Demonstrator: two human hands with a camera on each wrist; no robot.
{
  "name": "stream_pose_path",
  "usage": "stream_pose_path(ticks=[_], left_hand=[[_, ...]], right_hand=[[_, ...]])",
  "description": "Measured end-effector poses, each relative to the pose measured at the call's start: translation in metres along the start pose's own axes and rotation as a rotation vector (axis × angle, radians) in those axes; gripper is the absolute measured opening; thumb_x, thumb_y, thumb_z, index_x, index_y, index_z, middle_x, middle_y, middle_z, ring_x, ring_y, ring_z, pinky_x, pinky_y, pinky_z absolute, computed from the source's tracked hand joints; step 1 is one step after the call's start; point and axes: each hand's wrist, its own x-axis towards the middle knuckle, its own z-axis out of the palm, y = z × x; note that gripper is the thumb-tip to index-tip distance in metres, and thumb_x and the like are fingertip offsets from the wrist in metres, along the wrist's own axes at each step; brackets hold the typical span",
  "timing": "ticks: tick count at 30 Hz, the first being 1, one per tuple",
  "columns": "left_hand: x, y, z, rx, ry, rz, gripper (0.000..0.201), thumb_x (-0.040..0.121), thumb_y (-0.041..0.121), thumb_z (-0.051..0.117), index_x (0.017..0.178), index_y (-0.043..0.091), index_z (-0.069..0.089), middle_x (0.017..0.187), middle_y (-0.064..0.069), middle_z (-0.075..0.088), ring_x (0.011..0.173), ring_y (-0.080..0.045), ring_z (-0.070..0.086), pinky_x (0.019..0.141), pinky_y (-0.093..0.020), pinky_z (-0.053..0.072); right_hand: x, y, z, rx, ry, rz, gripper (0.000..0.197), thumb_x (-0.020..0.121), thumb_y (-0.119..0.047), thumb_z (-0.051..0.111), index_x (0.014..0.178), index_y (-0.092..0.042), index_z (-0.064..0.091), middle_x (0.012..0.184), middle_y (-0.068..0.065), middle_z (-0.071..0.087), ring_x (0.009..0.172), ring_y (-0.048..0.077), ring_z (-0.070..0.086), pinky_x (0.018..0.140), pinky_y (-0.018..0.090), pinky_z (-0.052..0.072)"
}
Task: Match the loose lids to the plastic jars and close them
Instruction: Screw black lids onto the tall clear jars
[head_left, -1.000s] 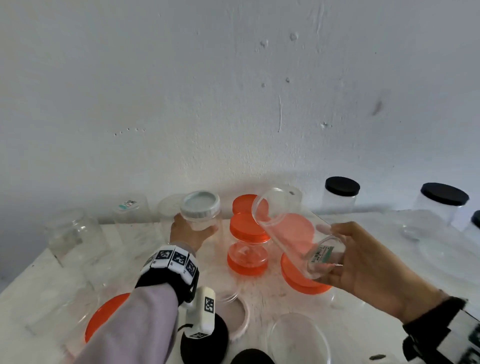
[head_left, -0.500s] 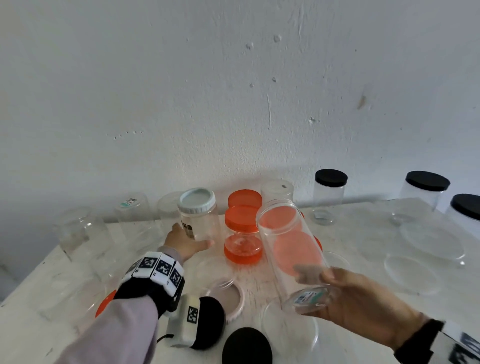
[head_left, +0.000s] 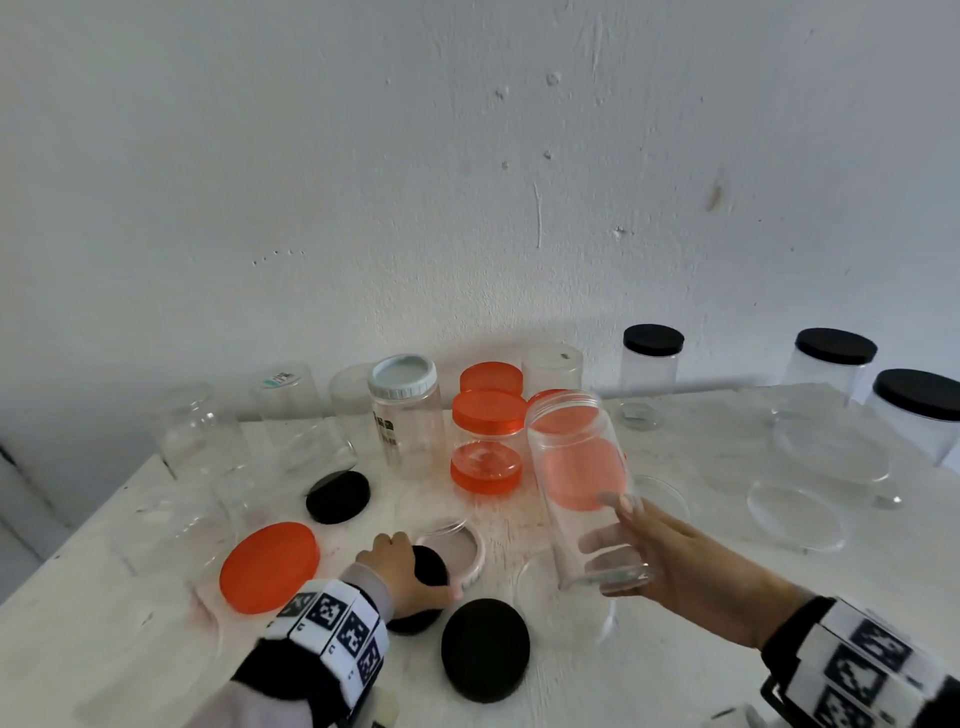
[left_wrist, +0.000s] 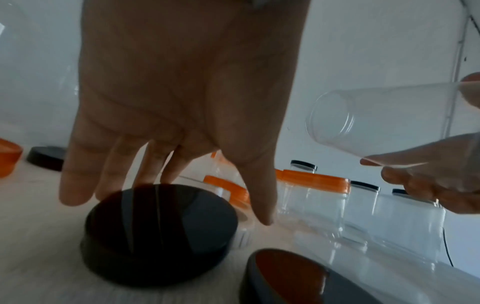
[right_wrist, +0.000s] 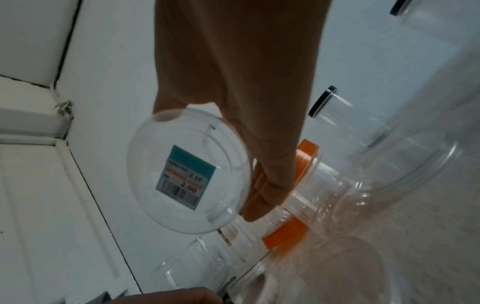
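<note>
From the head camera, the right hand (head_left: 691, 564) grips an open clear jar (head_left: 584, 483) near its base and holds it tilted above the white desk (head_left: 727, 519), towards the near edge. The left hand (head_left: 402, 569) reaches down onto a black lid (head_left: 428, 566) lying on the desk near the near edge, just beside a white-rimmed lid (head_left: 457, 548). A second black lid (head_left: 485, 649) lies nearer the edge, a third (head_left: 337, 496) further back to the left, and an orange lid (head_left: 269, 566) sits towards the left edge. Along the far edge stand a white-capped jar (head_left: 408, 415), stacked orange-lidded jars (head_left: 487, 441) and black-lidded jars (head_left: 652, 364). From the left wrist, the left hand (left_wrist: 182, 98) hangs over the black lid (left_wrist: 158, 232) with straight, spread fingers (left_wrist: 78, 181); whether the fingertips touch it I cannot tell. The held jar (left_wrist: 389, 123) shows at the right, mouth towards the camera. From the right wrist, the right hand (right_wrist: 233, 92) has fingers curled round the jar (right_wrist: 189, 172), whose base carries a price sticker (right_wrist: 185, 176).
</note>
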Motion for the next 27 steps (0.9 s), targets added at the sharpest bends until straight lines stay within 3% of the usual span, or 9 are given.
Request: stream_pose_path(ticks=[2,4,7,10,13,17,21,24,27], left_hand=[[-0.002,0.002,0.005,0.009,0.022,0.000,0.090,0.078,0.067,0.056,0.141,0.011,0.025,0.141,-0.009,0.034,0.129,-0.027,0.039,0.102,-0.031,0.034],[-0.004,0.003,0.009,0.006,0.030,0.002,0.085,0.079,0.063,0.056,0.140,0.011,0.025,0.140,-0.008,0.034,0.128,-0.027,0.040,0.102,-0.031,0.034],[-0.006,0.001,0.009,-0.023,0.051,-0.003,0.079,0.080,0.058,0.057,0.138,0.012,0.029,0.137,-0.008,0.036,0.126,-0.027,0.041,0.102,-0.030,0.035],[-0.010,0.001,0.000,-0.111,0.089,0.035,0.077,0.080,0.056,0.058,0.137,0.013,0.032,0.137,-0.008,0.035,0.126,-0.029,0.041,0.102,-0.031,0.035],[-0.017,0.011,-0.014,-0.234,0.088,0.171,0.078,0.082,0.052,0.058,0.144,0.016,0.028,0.142,-0.007,0.029,0.131,-0.027,0.036,0.106,-0.032,0.034],[-0.031,0.042,-0.034,-0.398,0.072,0.417,0.079,0.085,0.052,0.057,0.150,0.025,0.020,0.144,-0.003,0.026,0.134,-0.019,0.032,0.109,-0.026,0.028],[-0.053,0.085,-0.052,-0.466,0.094,0.630,0.101,0.063,0.076,0.047,0.149,0.028,0.024,0.145,0.001,0.030,0.135,-0.014,0.029,0.110,-0.029,0.028],[-0.068,0.116,-0.059,-0.460,0.157,0.726,0.097,0.060,0.078,0.043,0.138,0.019,0.043,0.132,0.001,0.049,0.124,-0.014,0.044,0.104,-0.032,0.038],[-0.077,0.141,-0.062,-0.490,0.187,0.771,0.060,0.066,0.069,0.051,0.104,0.023,0.055,0.105,0.007,0.054,0.098,-0.011,0.052,0.079,-0.020,0.042]], right_hand=[[-0.003,0.003,-0.005,-0.059,0.041,-0.002,0.070,0.072,-0.063,0.067,0.126,-0.022,0.052,0.106,0.012,0.062,0.095,0.024,0.062,0.086,0.037,0.050],[-0.006,0.005,-0.012,-0.109,0.052,-0.015,0.070,0.071,-0.052,0.078,0.128,-0.025,0.047,0.105,0.007,0.064,0.096,0.019,0.062,0.086,0.035,0.049],[-0.015,0.006,-0.027,-0.237,0.054,-0.025,0.084,0.053,-0.034,0.085,0.126,-0.031,0.043,0.110,0.006,0.061,0.096,0.015,0.063,0.085,0.029,0.051],[-0.023,0.008,-0.039,-0.390,0.071,-0.011,0.103,0.041,-0.036,0.088,0.131,-0.034,0.037,0.120,0.007,0.052,0.108,0.018,0.059,0.086,0.027,0.051],[-0.024,0.014,-0.052,-0.491,0.119,-0.006,0.106,0.038,-0.038,0.088,0.131,-0.033,0.038,0.120,0.002,0.049,0.112,0.015,0.053,0.082,0.022,0.048],[-0.016,0.024,-0.068,-0.530,0.169,0.005,0.102,0.045,-0.025,0.090,0.131,-0.032,0.036,0.125,-0.005,0.048,0.118,0.011,0.048,0.079,0.018,0.044],[-0.008,0.035,-0.076,-0.496,0.186,0.036,0.112,0.048,-0.016,0.092,0.140,-0.030,0.029,0.135,-0.007,0.044,0.129,0.017,0.041,0.098,0.026,0.037],[-0.009,0.042,-0.078,-0.518,0.177,0.059,0.112,0.053,-0.014,0.092,0.140,-0.034,0.024,0.141,-0.006,0.039,0.135,0.019,0.036,0.102,0.028,0.034],[-0.014,0.046,-0.081,-0.515,0.207,0.074,0.114,0.059,-0.013,0.091,0.146,-0.030,0.019,0.147,-0.005,0.035,0.137,0.019,0.033,0.106,0.029,0.033]])
